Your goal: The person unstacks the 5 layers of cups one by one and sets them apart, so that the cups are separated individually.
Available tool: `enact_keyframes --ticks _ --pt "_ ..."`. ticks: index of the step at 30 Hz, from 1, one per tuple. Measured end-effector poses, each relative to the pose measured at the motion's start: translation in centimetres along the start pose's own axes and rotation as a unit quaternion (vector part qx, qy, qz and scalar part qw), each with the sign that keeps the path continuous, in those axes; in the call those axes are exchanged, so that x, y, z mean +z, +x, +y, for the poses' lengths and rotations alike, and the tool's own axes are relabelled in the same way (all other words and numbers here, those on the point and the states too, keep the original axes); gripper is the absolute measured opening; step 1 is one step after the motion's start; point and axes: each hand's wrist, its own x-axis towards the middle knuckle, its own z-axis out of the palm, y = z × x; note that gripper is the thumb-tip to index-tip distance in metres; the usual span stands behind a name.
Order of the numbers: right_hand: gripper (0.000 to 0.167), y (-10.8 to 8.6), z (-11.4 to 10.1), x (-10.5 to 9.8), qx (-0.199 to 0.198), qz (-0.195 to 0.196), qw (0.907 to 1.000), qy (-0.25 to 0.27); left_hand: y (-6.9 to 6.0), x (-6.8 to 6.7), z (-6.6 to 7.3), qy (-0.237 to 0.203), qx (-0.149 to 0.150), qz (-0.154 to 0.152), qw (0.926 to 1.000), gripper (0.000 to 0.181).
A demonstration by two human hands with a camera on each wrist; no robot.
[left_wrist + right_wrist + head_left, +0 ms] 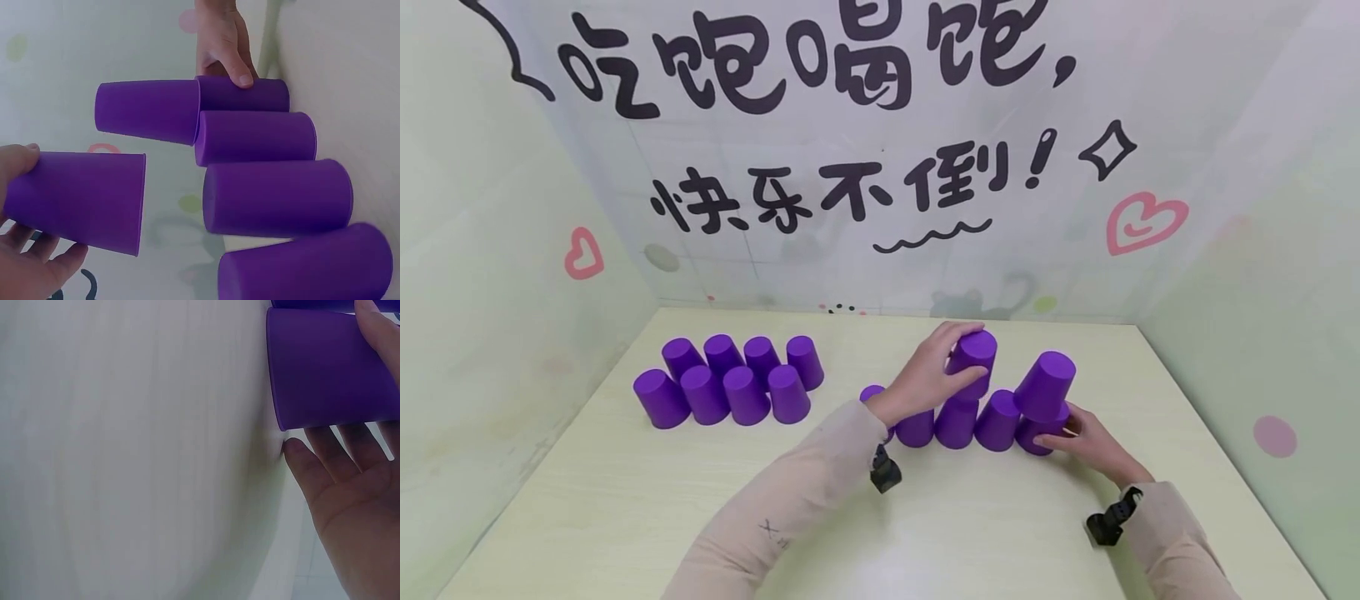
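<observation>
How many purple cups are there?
15: eight cups at left, five in the right row, one atop its right end, one in the left hand. Some may be hidden.

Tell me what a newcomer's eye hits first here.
Probably the bold black lettering across the back wall. Next, the purple cup that the left hand holds above a row of cups; at the row's right end, the right hand holds a bottom cup under another cup.

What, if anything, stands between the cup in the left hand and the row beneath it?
Nothing visible: the left wrist view shows only a gap between the held cup and the row. The upper cup stands off to the right, on the row's end cup, which the right hand grips.
</observation>
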Motion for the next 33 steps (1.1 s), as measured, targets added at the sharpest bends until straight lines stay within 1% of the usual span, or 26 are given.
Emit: enact_keyframes --ticks 3,6,12,16,20,26,30,33 --pt "0.059 0.0 0.1 0.0 -0.002 0.000 1.0000 -0.002 -0.4 -1.6 0.2 0.004 0.002 -0.004 1.0000 0.052" --pt "0.060 0.0 0.1 -0.1 -0.003 0.001 1.0000 -0.002 -1.0 -3.4 0.3 0.005 0.002 -0.002 1.0000 0.052" --pt "0.061 -0.1 0.1 -0.1 -0.004 0.003 1.0000 -0.003 -2.4 -6.7 0.1 0.043 0.022 0.016 0.9987 0.052" --pt "0.061 -0.1 0.1 0.0 -0.004 0.002 1.0000 -0.003 -3.7 -8.9 -0.2 0.057 0.021 0.029 0.9977 0.053" --pt "0.062 0.0 0.1 0.0 -0.004 0.001 1.0000 -0.005 -5.4 -11.0 -0.6 0.066 0.005 0.042 0.9969 0.054" --pt "0.063 0.1 0.0 0.1 -0.007 0.002 1.0000 -0.003 -8.4 -13.9 -1.8 0.083 -0.037 0.066 0.9937 0.056" --pt "0.063 0.1 0.1 0.1 -0.006 0.000 1.0000 0.000 -10.6 -15.6 -2.6 0.087 -0.062 0.103 0.9889 0.055" --pt "0.063 0.1 0.1 0.1 -0.003 0.001 1.0000 0.000 -12.3 -16.8 -3.3 0.106 -0.085 0.139 0.9809 0.056"
